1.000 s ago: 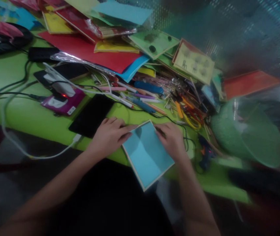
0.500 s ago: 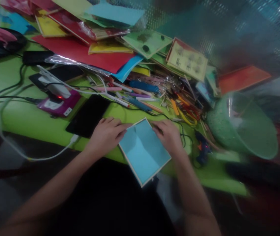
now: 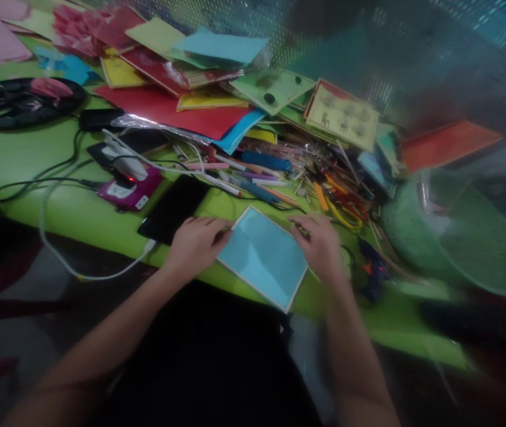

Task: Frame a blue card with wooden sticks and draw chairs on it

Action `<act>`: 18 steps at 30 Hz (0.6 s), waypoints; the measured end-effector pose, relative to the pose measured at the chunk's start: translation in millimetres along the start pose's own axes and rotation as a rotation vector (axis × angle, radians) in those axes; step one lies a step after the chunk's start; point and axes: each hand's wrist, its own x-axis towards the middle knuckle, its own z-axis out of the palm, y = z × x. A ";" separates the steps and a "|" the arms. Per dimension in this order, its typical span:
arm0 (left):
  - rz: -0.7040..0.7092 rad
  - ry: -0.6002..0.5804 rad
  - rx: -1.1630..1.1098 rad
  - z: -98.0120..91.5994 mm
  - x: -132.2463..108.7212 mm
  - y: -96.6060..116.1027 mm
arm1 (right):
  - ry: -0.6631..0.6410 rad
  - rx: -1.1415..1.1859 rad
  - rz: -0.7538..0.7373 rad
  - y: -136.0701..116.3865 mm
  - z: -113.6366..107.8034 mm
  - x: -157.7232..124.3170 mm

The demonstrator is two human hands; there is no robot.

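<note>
A light-blue card [image 3: 266,249] with a pale stick-like border lies turned at an angle at the table's front edge, its near corner by my dark clothing. At its left corner my left hand [image 3: 199,242] is closed, thumb and index finger pinching the border. My right hand [image 3: 319,244] is beside the card's right edge, fingers loosely bent and the thumb apart from them. Nothing shows between those fingers; whether the palm side touches the card I cannot tell. A black tablet or phone [image 3: 173,207] lies just left of my left hand.
Behind are pens [image 3: 259,190], scissors [image 3: 342,213] and stacked coloured cards [image 3: 342,112]. A purple power adapter [image 3: 131,190] with cables stands left. On the right are a glue gun [image 3: 375,270] and a green translucent bowl [image 3: 466,237]. The green table [image 3: 70,216] ends near my body.
The blue card has turned, its near corner swinging right and away from me. My right hand has shifted right, its fingertips coming off the upper edge. The whole view has shifted slightly.
</note>
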 end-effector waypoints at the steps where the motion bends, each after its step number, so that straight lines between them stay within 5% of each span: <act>1: 0.004 -0.006 0.002 -0.5 0.3 -0.3 | -0.006 -0.002 0.002 0.0 0.2 -0.2; 18: 0.081 -0.085 0.167 -0.1 24.0 10.2 | -0.082 0.005 0.021 -5.2 -5.6 0.4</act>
